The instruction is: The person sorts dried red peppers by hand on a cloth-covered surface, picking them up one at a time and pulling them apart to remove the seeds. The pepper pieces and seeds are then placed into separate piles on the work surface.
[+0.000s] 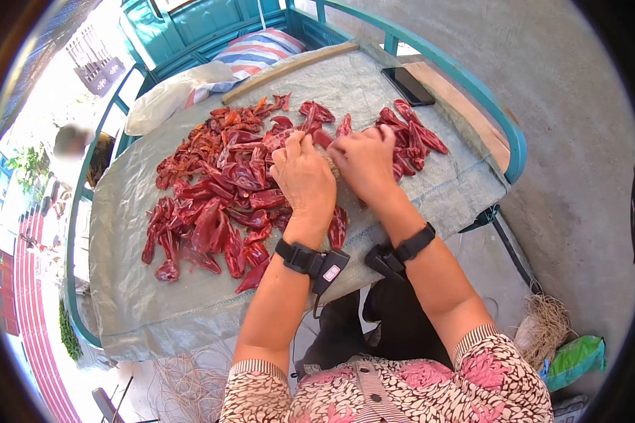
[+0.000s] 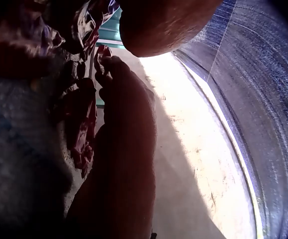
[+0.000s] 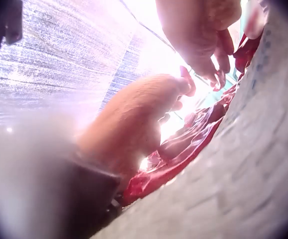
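Observation:
Both hands meet over a heap of dried red chili peppers [image 1: 219, 180] spread on a grey woven sheet [image 1: 130, 282]. With bent fingers the left hand [image 1: 305, 180] holds a dried chili pepper [image 1: 322, 138] at the heap's right side. The right hand [image 1: 368, 161] pinches the same pepper from its right, fingertips close to the left hand's. In the left wrist view, a wrinkled red end [image 2: 103, 54] shows at the right hand's fingertips. The right wrist view has the left hand [image 3: 134, 112] strongly backlit. The fingers hide most of the held pepper.
A smaller group of peppers [image 1: 409, 137] lies right of the hands. Darker, opened-looking pieces [image 1: 201, 144] gather at the back left. A phone [image 1: 408, 86], a wooden strip [image 1: 289, 72] and a striped sack [image 1: 257, 51] are farther back. A teal metal rail [image 1: 466, 77] surrounds the cart bed.

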A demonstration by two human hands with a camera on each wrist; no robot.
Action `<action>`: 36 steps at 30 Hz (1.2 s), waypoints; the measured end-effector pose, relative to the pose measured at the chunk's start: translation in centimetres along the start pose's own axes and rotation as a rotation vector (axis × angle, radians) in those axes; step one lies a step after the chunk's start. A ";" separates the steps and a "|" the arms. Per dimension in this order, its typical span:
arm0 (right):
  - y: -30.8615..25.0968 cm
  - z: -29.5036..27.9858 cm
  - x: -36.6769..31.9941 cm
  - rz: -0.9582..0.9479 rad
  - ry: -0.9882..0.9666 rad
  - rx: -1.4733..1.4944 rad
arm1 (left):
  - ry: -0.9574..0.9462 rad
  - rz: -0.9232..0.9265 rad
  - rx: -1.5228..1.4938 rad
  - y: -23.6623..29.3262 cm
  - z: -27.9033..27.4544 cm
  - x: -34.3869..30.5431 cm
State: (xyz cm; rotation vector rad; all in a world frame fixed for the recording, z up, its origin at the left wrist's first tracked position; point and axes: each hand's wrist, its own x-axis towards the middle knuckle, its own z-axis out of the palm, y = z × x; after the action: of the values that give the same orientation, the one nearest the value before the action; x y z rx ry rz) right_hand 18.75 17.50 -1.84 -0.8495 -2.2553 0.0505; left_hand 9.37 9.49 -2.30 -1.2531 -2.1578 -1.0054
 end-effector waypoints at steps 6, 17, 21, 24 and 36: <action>1.1 -1.7 0.4 0.055 0.226 0.117 | -0.060 0.020 -0.282 -0.2 -0.2 0.2; 2.9 -2.3 0.0 0.112 0.225 0.017 | -0.042 0.029 0.021 -0.8 0.9 -0.5; 3.2 -3.2 -0.1 0.202 0.247 0.072 | -0.259 0.100 0.202 -1.3 0.9 -0.8; 2.3 -4.0 0.1 0.100 0.209 0.044 | -0.295 0.104 0.275 -1.3 1.1 -0.7; 0.6 -1.1 5.7 -0.075 -0.311 -0.029 | -0.303 -0.008 0.172 -1.5 1.0 -0.5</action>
State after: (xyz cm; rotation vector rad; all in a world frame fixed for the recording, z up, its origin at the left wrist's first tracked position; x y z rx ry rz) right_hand 16.80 21.07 2.29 -0.8168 -2.5824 0.1230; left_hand 8.25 9.51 -3.86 -1.3862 -2.4174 -0.6482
